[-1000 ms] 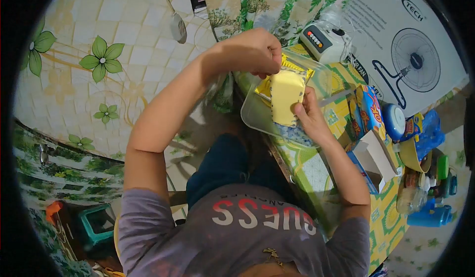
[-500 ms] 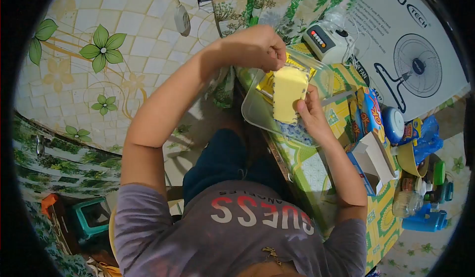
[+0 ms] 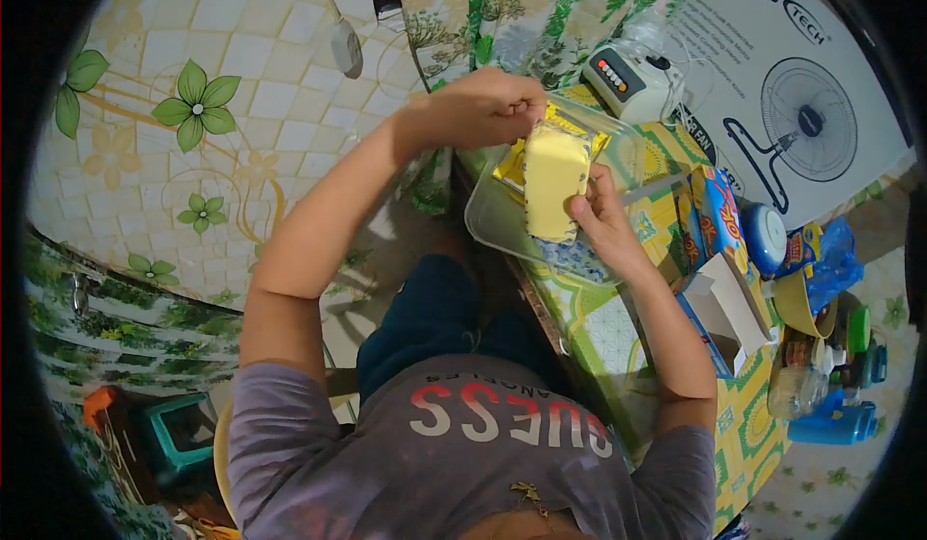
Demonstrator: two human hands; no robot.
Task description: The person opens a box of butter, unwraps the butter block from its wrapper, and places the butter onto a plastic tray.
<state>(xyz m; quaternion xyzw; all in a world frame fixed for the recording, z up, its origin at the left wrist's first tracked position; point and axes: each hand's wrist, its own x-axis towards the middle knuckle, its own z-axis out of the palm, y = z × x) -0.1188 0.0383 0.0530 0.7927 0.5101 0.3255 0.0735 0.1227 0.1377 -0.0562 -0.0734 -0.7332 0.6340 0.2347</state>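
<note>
A pale yellow rectangular piece (image 3: pixel 555 188) with a dark speckled edge is tilted above a clear plastic container (image 3: pixel 483 226). My right hand (image 3: pixel 606 220) grips its right side, thumb across the front and fingers behind. At its top left corner my left hand (image 3: pixel 507 108) is closed in a pinch; whatever lies between the fingertips is too small to make out. Behind the piece, in the container, a bright yellow packet (image 3: pixel 509 168) shows in part. Something with a blue and white pattern (image 3: pixel 579 258) lies at the container's near end.
The table has a green and yellow cloth (image 3: pixel 599 332). On it are a white device (image 3: pixel 632 82) with cables, a blue and orange pack (image 3: pixel 717 212), an open box (image 3: pixel 724 313) and a round blue-white tub (image 3: pixel 765 238). Bottles (image 3: pixel 835 424) stand at the right, near a fan box (image 3: pixel 801 86).
My left hand has shifted slightly up and left and turned at the wrist. The yellow piece has tilted a little, with my right hand still gripping it.
</note>
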